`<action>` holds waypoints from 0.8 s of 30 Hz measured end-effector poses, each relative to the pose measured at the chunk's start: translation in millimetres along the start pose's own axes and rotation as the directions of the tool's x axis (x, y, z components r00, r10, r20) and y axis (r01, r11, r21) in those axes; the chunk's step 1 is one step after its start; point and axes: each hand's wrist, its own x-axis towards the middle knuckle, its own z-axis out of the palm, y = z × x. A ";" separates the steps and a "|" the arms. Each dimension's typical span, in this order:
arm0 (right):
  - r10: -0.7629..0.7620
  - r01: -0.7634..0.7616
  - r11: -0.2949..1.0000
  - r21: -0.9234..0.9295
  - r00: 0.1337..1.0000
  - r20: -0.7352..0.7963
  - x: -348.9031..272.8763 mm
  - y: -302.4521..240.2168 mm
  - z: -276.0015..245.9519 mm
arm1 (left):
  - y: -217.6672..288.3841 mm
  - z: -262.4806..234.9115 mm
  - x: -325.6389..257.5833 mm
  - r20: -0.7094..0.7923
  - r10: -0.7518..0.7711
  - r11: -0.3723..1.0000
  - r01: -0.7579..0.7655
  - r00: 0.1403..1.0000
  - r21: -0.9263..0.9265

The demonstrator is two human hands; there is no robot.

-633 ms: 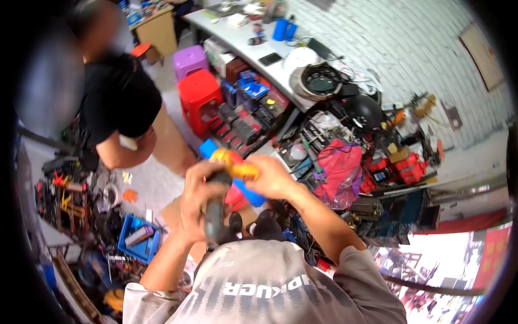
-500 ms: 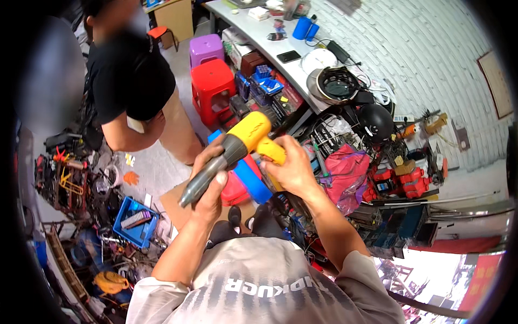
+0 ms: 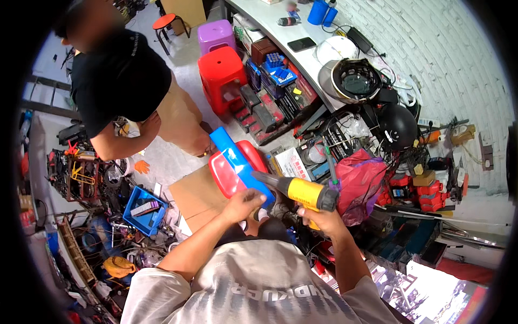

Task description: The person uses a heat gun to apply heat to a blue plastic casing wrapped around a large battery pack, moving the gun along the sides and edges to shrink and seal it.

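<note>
One gun-shaped tool (image 3: 305, 191), one blue bar (image 3: 233, 155) and one phone (image 3: 301, 44) show.

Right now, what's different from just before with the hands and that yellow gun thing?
The left hand let go of the nozzle of the yellow heat gun and moved to the blue piece's near end; whether it touches, I can't tell. The gun swung to the person's right, nozzle now pointing left toward the blue piece. The right hand still holds the gun; the blue piece still lies over the red plastic piece.
</note>
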 end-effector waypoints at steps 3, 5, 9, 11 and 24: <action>0.011 -0.062 0.970 -0.235 0.978 -0.210 -19.7 17.6 -37.3 | -11.7 -8.7 6.6 -0.065 0.033 0.736 0.020 0.997 0.677; -0.146 0.000 0.873 -0.488 0.954 -0.262 -31.1 55.7 -71.5 | -56.0 -26.1 22.7 -0.056 0.102 0.559 -0.010 0.993 0.829; -0.067 -0.216 0.726 -0.652 0.922 -0.381 -54.7 66.1 -99.8 | -63.0 -38.5 49.9 -0.099 0.122 0.383 0.045 0.988 0.923; -0.079 -0.234 0.721 -0.652 0.907 -0.414 -56.4 93.1 -115.1 | -60.3 -48.7 71.3 -0.043 0.148 0.257 0.003 0.988 0.966; -0.338 -0.082 0.701 -0.709 0.837 -0.431 -93.6 99.8 -79.0 | -55.7 -22.4 166.2 0.168 -0.275 -0.321 -0.255 0.947 0.912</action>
